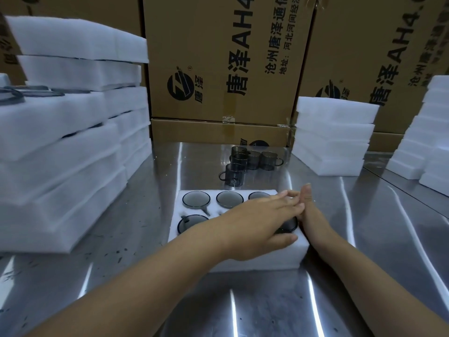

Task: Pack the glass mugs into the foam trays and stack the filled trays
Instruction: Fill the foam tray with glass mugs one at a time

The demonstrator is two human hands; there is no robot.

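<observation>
The foam tray (267, 260) sits on the metal table (121, 276), glass mugs (196, 199) sunk in its holes. The left hand (262, 222) lies flat over its right half, fingers straight; the right hand (309, 210) stands edge-on, fingers straight, against its right side. Loose mugs (245, 161) stand just behind.

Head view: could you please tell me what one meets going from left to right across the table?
Tall tray stacks → tray of mugs → short foam stack → foam stack at the right edge. The loose mugs overlap the tray, so I left them out.
</observation>
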